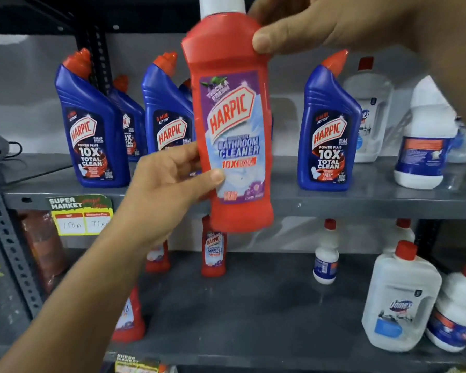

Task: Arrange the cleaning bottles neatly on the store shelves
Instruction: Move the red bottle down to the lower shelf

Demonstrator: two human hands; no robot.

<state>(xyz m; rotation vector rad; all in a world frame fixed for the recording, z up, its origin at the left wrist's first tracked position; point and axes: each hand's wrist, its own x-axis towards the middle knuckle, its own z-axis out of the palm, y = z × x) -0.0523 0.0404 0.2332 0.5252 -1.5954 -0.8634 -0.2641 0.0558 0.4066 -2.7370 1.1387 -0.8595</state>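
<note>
A tall red Harpic bathroom cleaner bottle (233, 125) with a white cap is held upright in front of the grey shelves, label facing me. My left hand (170, 181) grips its lower left side, thumb on the label. My right hand (320, 25) holds its upper right shoulder from above. Behind it, several blue Harpic bottles (92, 125) with red caps stand on the upper shelf (361, 203). Smaller red bathroom cleaner bottles (213, 249) stand on the lower shelf (253, 319).
White bottles (425, 135) stand at the right of the upper shelf. White Domex jugs (401, 300) and a small white bottle (326, 254) sit on the lower shelf's right. A yellow price tag (78, 216) hangs on the shelf edge. A slotted metal upright (8, 238) runs down the left.
</note>
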